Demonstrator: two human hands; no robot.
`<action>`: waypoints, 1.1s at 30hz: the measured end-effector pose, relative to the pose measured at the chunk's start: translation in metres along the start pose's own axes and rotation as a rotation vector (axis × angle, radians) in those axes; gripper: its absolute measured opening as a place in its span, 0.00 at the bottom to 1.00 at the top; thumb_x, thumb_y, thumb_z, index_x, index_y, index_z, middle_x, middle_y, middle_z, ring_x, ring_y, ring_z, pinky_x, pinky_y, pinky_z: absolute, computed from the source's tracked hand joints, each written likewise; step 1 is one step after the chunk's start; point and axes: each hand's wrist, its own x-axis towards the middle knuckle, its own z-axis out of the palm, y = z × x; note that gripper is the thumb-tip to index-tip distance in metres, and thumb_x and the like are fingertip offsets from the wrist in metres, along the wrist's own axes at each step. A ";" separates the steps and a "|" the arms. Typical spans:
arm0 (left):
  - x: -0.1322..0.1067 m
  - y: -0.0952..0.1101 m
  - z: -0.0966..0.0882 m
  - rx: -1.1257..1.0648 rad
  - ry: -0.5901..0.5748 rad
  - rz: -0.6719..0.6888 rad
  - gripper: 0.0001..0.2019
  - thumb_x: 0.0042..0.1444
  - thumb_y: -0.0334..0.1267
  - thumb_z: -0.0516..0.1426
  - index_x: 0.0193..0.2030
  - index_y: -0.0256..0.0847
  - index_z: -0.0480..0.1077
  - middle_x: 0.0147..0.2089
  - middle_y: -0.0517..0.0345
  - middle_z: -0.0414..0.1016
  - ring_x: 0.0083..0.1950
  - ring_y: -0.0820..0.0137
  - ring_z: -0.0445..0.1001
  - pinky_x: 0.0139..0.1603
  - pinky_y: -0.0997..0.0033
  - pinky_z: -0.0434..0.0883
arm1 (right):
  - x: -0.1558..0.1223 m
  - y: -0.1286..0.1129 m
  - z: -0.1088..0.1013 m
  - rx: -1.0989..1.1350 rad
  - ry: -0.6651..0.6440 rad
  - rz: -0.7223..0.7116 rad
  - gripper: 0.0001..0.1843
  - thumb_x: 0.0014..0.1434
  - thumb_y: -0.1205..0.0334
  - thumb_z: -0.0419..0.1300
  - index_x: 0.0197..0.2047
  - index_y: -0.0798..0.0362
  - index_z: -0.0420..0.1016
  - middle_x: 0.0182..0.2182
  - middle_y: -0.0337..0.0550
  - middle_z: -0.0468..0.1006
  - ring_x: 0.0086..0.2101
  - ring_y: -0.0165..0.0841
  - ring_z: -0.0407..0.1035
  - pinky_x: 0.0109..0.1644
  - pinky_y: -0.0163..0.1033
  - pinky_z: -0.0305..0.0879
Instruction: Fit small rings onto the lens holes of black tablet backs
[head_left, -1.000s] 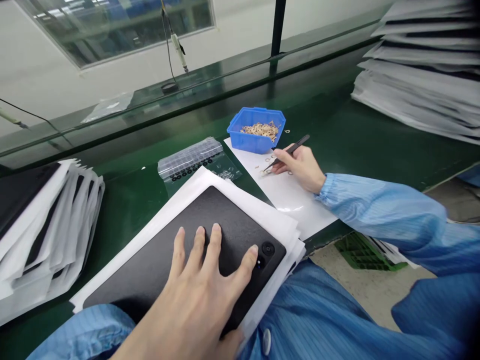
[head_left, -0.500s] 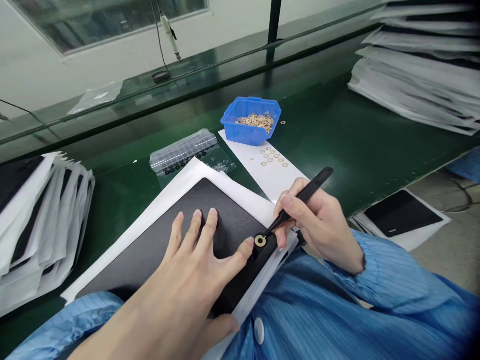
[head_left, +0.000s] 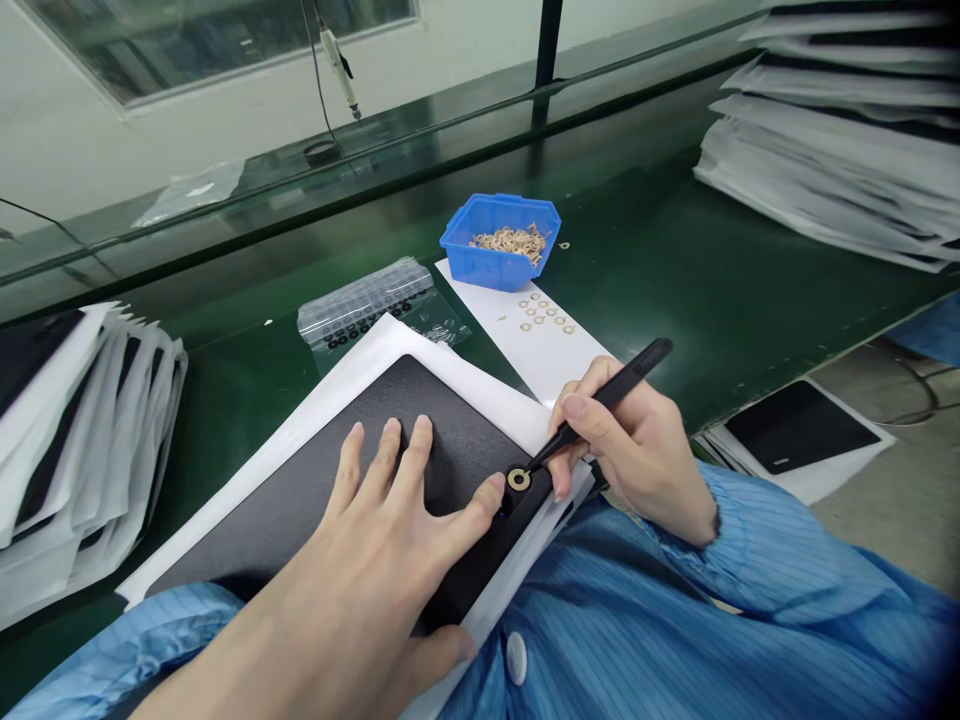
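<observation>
My left hand [head_left: 367, 530] lies spread on a black textured panel [head_left: 315, 500], which sits in a white sleeve [head_left: 330, 440] on my lap and the bench edge. My right hand [head_left: 630, 450] pinches black tweezers [head_left: 607, 402]. Their tip touches a small tan ring [head_left: 518, 480] lying on a round recess near the panel's corner, next to my left forefinger. Several matching rings [head_left: 541, 316] lie on a white sheet [head_left: 525, 350], and a heap fills a blue plastic bin [head_left: 466, 245].
A zip bag of black rings [head_left: 367, 305] lies on the green bench [head_left: 675, 250]. Stacks of sleeved panels [head_left: 75, 450] stand at left, and more [head_left: 825, 150] at upper right. Another sleeved panel [head_left: 795, 430] lies below the bench on the right.
My right hand has moved from the white sheet to the panel's corner, and the ring now sits on the recess. My view has tilted down. Little differs over the last half second.
</observation>
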 end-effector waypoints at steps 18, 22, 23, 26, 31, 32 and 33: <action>0.006 0.006 -0.008 0.057 0.007 0.093 0.46 0.43 0.40 0.63 0.68 0.56 0.44 0.66 0.34 0.52 0.64 0.29 0.50 0.50 0.27 0.61 | -0.004 -0.007 -0.003 -0.224 -0.059 -0.193 0.08 0.63 0.61 0.54 0.33 0.50 0.59 0.21 0.34 0.71 0.18 0.28 0.70 0.22 0.35 0.67; 0.009 0.010 -0.009 0.101 -0.028 0.049 0.51 0.38 0.37 0.65 0.68 0.60 0.44 0.68 0.37 0.49 0.65 0.29 0.47 0.54 0.27 0.56 | -0.011 -0.006 -0.001 -0.335 -0.025 -0.378 0.03 0.62 0.66 0.54 0.35 0.50 0.64 0.25 0.37 0.71 0.22 0.28 0.71 0.23 0.36 0.67; 0.009 0.010 -0.009 0.122 -0.027 0.039 0.52 0.37 0.36 0.66 0.68 0.60 0.44 0.68 0.36 0.49 0.65 0.30 0.47 0.56 0.27 0.55 | -0.012 -0.004 0.000 -0.327 0.023 -0.425 0.03 0.63 0.67 0.54 0.36 0.49 0.64 0.25 0.38 0.71 0.23 0.29 0.71 0.23 0.36 0.67; 0.012 0.012 -0.007 0.160 0.018 0.052 0.50 0.38 0.41 0.66 0.68 0.56 0.46 0.66 0.33 0.53 0.64 0.31 0.51 0.55 0.29 0.57 | -0.016 0.002 0.002 -0.246 0.194 -0.529 0.05 0.64 0.69 0.52 0.39 0.49 0.65 0.26 0.39 0.73 0.25 0.31 0.72 0.26 0.38 0.68; 0.012 0.013 -0.004 0.229 0.114 0.131 0.46 0.40 0.47 0.63 0.67 0.50 0.51 0.61 0.29 0.61 0.59 0.29 0.60 0.46 0.29 0.65 | -0.019 0.007 0.001 -0.196 0.188 -0.557 0.05 0.63 0.71 0.52 0.40 0.53 0.65 0.27 0.40 0.75 0.26 0.33 0.73 0.26 0.40 0.69; 0.012 0.013 -0.003 0.253 0.126 0.127 0.45 0.39 0.47 0.63 0.67 0.49 0.52 0.60 0.29 0.62 0.58 0.30 0.61 0.46 0.29 0.65 | -0.019 0.007 0.000 -0.199 0.174 -0.561 0.05 0.63 0.71 0.52 0.40 0.53 0.65 0.28 0.41 0.76 0.27 0.33 0.74 0.26 0.40 0.69; 0.011 0.014 -0.002 0.275 0.136 0.124 0.45 0.39 0.47 0.63 0.66 0.48 0.53 0.59 0.29 0.63 0.58 0.30 0.62 0.47 0.29 0.64 | -0.020 0.006 0.000 -0.205 0.163 -0.568 0.05 0.63 0.72 0.52 0.40 0.53 0.65 0.28 0.41 0.76 0.27 0.33 0.74 0.26 0.40 0.70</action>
